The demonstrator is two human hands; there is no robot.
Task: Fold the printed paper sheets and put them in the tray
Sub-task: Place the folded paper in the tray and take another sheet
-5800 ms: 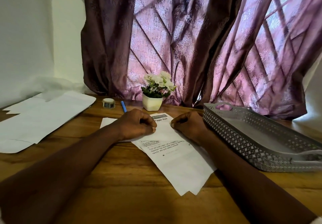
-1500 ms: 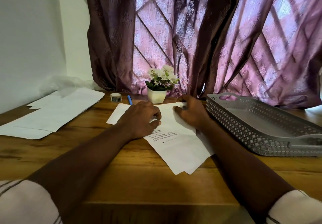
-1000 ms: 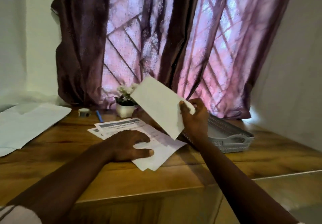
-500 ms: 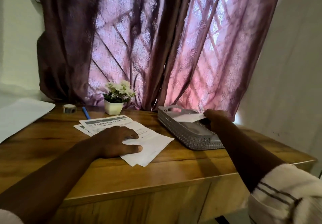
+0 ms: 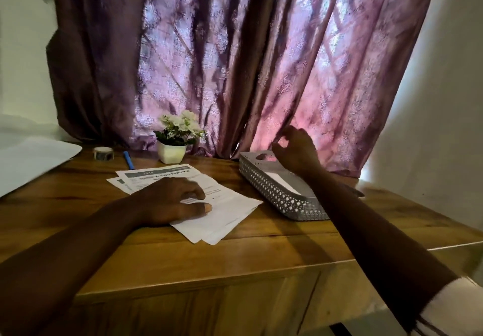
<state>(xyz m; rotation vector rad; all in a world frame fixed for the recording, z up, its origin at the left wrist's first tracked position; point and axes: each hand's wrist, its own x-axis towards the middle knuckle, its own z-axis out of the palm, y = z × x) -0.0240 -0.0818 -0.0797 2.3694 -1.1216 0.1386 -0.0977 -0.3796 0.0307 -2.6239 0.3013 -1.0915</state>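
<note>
Since half a second ago, the right hand (image 5: 295,150) has let go of the folded sheet (image 5: 283,182) and risen above the far end of the grey perforated tray (image 5: 271,195). Its fingers are loosely curled with thumb and forefinger close together, and they hold nothing. The folded sheet now lies inside the tray, partly hidden by the right forearm. The tray sits towards the right edge of the wooden table (image 5: 183,260).

The left hand (image 5: 175,201) lies palm down on the stack of printed sheets (image 5: 224,212) in the middle of the table, as before, fingers relaxed and slightly apart, thumb stretched along the paper. The sheets are unfolded and fanned a little.

Along the far edge stand a small white pot of flowers (image 5: 172,152), a blue pen (image 5: 128,160) and a roll of tape (image 5: 103,152). Large blank white sheets (image 5: 31,163) cover the far left corner. A purple curtain (image 5: 235,61) hangs behind the table.
</note>
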